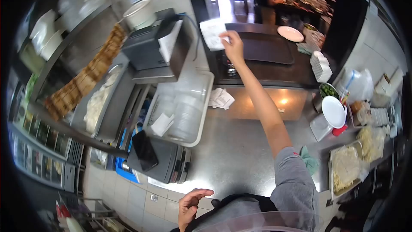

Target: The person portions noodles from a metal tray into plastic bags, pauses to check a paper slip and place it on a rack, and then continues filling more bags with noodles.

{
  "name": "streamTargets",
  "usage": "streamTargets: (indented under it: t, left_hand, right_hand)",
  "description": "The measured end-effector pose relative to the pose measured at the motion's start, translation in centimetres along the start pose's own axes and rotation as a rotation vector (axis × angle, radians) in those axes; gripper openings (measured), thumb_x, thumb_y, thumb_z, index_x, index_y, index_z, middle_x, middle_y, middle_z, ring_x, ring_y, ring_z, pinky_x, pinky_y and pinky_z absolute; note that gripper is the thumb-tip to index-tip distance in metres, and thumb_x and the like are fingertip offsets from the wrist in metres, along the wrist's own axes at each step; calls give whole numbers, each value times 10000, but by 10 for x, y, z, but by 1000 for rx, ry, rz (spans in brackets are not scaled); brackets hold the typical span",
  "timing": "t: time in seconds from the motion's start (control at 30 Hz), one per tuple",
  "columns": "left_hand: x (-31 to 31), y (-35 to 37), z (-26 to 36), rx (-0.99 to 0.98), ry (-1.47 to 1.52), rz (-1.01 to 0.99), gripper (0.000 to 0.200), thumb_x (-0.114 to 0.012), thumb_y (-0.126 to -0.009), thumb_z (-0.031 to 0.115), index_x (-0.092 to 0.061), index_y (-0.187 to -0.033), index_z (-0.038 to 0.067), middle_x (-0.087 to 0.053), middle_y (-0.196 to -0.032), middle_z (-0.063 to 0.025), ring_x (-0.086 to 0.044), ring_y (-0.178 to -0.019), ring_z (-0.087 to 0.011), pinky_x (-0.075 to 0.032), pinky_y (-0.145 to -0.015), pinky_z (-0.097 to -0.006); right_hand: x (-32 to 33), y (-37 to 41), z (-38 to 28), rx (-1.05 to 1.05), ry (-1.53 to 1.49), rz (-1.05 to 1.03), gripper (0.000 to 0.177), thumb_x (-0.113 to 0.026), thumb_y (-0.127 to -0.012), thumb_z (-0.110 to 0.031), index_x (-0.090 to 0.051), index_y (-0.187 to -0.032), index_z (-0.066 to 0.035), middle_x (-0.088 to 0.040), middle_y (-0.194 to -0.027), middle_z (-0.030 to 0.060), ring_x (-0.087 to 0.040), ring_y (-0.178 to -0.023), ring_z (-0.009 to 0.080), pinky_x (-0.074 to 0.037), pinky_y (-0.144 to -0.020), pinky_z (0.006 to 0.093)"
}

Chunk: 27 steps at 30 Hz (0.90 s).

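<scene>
A white paper slip (212, 34) is pinched in my right hand (232, 45), at the end of my outstretched arm. The slip hangs by the left side of the pass-through opening, left of a dark tray (268, 48). Close to my body at the bottom, my left hand (192, 204) is raised with its fingers partly curled and apart from the thumb, holding nothing. On the steel counter (231, 154) below the slip lie some crumpled papers (222, 98).
A white bin (208, 103) of clear plastic containers stands left of the counter. Behind it is a black printer (148, 47). At right are stacked white cups (321, 66), a white round lid (333, 111) and a food tray (346, 169). A person (262, 0) stands beyond the opening.
</scene>
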<state>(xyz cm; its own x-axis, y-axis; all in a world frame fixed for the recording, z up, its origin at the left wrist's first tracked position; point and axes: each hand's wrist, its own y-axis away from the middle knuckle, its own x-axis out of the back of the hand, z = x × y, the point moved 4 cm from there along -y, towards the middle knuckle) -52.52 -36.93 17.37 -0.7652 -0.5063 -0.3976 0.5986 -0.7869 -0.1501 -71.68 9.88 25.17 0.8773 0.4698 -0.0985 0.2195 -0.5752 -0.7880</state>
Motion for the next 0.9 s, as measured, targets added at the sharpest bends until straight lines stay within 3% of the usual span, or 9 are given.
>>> streamTargets:
  t: [0.1, 0.23, 0.33, 0.43, 0.47, 0.6, 0.7, 0.83, 0.9]
  left_hand:
    - [6, -22, -14, 95, -33, -85, 605, -604, -846, 393, -484, -1191, -89, -560, -1134, -232, -534, -1105, -315, -368, -986, -441]
    - [8, -48, -24, 153, -39, -136, 590, -573, -867, 403, -467, -1203, -69, -540, -1162, -238, -528, -1108, -311, -365, -981, -455]
    - [3, -63, -27, 188, -20, -104, 616, -583, -859, 414, -458, -1206, -78, -539, -1165, -237, -523, -1119, -308, -360, -988, -453]
    - [1, -75, -36, 230, -16, -147, 645, -593, -850, 429, -445, -1216, -81, -542, -1163, -231, -522, -1123, -302, -355, -993, -450]
    - [1, -78, -38, 235, -17, -151, 648, -593, -850, 432, -443, -1219, -80, -541, -1166, -228, -521, -1126, -300, -353, -995, -448]
    - [2, -79, -40, 261, -49, -144, 647, -587, -854, 437, -442, -1224, -73, -535, -1180, -218, -511, -1139, -293, -345, -1000, -440]
    - [-7, -75, -34, 258, -20, -108, 571, -608, -850, 354, -484, -1206, -74, -535, -1193, -208, -499, -1156, -308, -352, -993, -416]
    - [-11, -61, -29, 196, -12, -121, 565, -600, -856, 355, -484, -1209, -70, -515, -1213, -208, -485, -1167, -307, -344, -994, -410]
    - [-12, -52, -24, 153, -1, -115, 559, -595, -860, 350, -481, -1211, -70, -512, -1217, -210, -478, -1173, -306, -337, -1000, -409]
  right_hand:
    - [95, 43, 141, -69, 545, 45, 327, -544, -679, 99, -629, -939, -80, -547, -1060, 146, -554, -963, 344, -442, -851, 392]
    - [170, 108, 231, -783, 1012, -115, 252, -535, -769, -33, -639, -998, -30, -428, -1228, 149, -506, -1016, 362, -415, -886, 442]
    - [169, 98, 220, -627, 1301, -315, 232, -519, -801, -99, -652, -967, -7, -434, -1237, 125, -432, -1111, 328, -337, -958, 494]
    - [163, 84, 248, -615, 1338, -493, 204, -523, -802, -108, -672, -910, -20, -446, -1227, 113, -365, -1170, 300, -257, -981, 544]
    - [160, 80, 256, -625, 1356, -535, 240, -522, -798, -93, -643, -996, -30, -445, -1254, 112, -402, -1150, 300, -232, -975, 569]
    - [155, 69, 273, -769, 1182, -400, 350, -520, -806, -87, -531, -1151, -28, -391, -1348, 123, -442, -1135, 305, -218, -1017, 545]
    - [153, 86, 274, -596, 1221, -365, 341, -526, -801, -76, -533, -1137, -21, -377, -1358, 122, -429, -1155, 313, -231, -1017, 538]
    - [156, 87, 249, -587, 1283, -434, 629, -538, -783, -67, -304, -1364, -16, -338, -1394, 110, -279, -1299, 345, -131, -1067, 568]
    - [152, 84, 229, -742, 1169, -449, 789, -524, -775, -55, -99, -1440, -43, -256, -1458, 107, -164, -1357, 363, -52, -1075, 578]
